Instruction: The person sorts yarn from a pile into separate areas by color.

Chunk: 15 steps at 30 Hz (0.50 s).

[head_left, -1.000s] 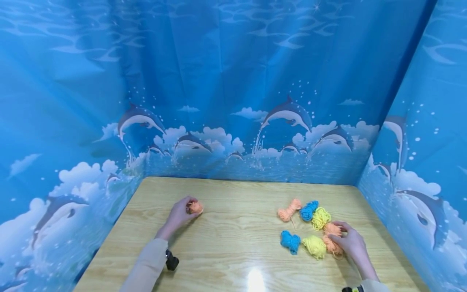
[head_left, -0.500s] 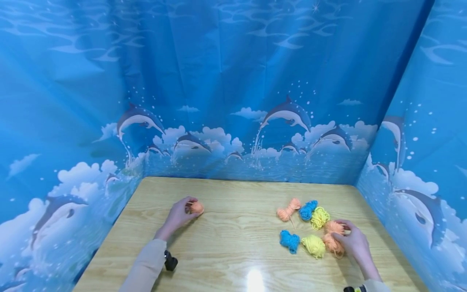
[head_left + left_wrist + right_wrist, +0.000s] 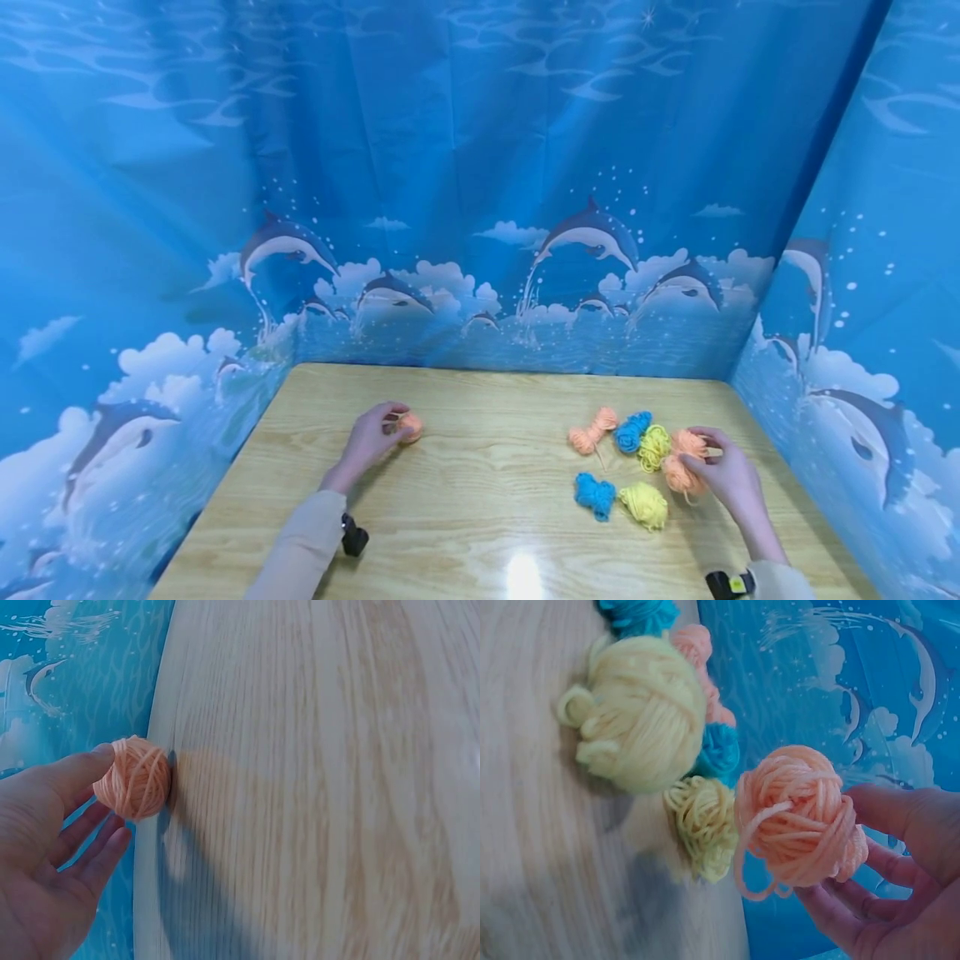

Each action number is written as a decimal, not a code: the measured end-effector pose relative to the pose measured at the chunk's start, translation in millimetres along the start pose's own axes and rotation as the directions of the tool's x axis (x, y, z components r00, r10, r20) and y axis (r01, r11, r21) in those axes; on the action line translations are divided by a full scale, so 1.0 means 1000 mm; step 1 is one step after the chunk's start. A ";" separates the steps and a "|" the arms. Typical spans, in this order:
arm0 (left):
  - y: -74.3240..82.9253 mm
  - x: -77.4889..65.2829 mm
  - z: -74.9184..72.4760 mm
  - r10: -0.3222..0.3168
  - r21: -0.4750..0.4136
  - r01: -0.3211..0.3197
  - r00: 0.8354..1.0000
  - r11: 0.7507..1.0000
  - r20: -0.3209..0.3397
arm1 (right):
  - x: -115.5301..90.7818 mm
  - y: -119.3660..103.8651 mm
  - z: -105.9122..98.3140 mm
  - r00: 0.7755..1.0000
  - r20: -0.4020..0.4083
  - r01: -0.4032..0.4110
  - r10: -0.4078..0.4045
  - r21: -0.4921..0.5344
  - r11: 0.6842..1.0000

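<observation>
My left hand (image 3: 373,436) holds a small peach ball of yarn (image 3: 135,778) at the left side of the table. Its thumb lies against the ball's side, and the other fingers are partly behind it. On the right, my right hand (image 3: 729,477) grips a larger peach yarn bundle (image 3: 799,817) between thumb and fingers; a loose loop hangs from it. A loosely wound yellow yarn bundle (image 3: 654,448) lies right beside that bundle. Nearer the front is a fuller pale yellow yarn ball (image 3: 641,712).
Left of the right hand lie a blue yarn bundle (image 3: 633,432), a second blue bundle (image 3: 596,497) nearer the front, and a peach bow-shaped yarn bundle (image 3: 592,432). The wooden table (image 3: 480,483) meets a blue dolphin-print curtain (image 3: 450,208) at the back and sides.
My right hand has moved toward the back of the table with the peach bundle, away from the pale yellow ball. The small peach ball at my left hand has shifted slightly right.
</observation>
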State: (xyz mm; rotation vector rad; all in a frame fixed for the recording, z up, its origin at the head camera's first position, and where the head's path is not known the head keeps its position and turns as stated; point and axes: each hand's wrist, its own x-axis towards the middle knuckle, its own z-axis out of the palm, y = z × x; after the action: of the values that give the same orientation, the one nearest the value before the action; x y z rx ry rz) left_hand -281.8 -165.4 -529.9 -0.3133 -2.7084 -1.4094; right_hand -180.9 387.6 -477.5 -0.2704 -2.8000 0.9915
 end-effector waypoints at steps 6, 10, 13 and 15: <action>0.000 0.000 0.002 0.026 0.026 -0.026 0.999 0.999 -0.023 | 0.003 -0.016 0.004 1.000 -0.013 0.023 -0.023 0.005 1.000; 0.002 -0.001 0.002 0.012 0.022 -0.012 1.000 1.000 -0.021 | 0.006 -0.024 0.009 0.999 -0.022 0.030 -0.030 0.017 0.999; 0.004 -0.001 0.003 -0.001 0.021 0.001 1.000 1.000 -0.016 | 0.008 -0.031 0.012 1.000 -0.013 0.028 -0.027 0.044 0.999; 0.005 -0.001 0.003 -0.006 0.022 0.006 1.000 1.000 -0.014 | 0.009 -0.036 0.014 0.999 -0.011 0.034 -0.033 0.060 0.998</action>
State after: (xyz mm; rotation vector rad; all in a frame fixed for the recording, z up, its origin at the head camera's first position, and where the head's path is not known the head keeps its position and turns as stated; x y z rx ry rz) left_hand -279.4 -160.0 -527.9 -0.2934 -2.7142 -1.3775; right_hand -196.8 354.0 -464.8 -0.2194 -2.7513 1.0618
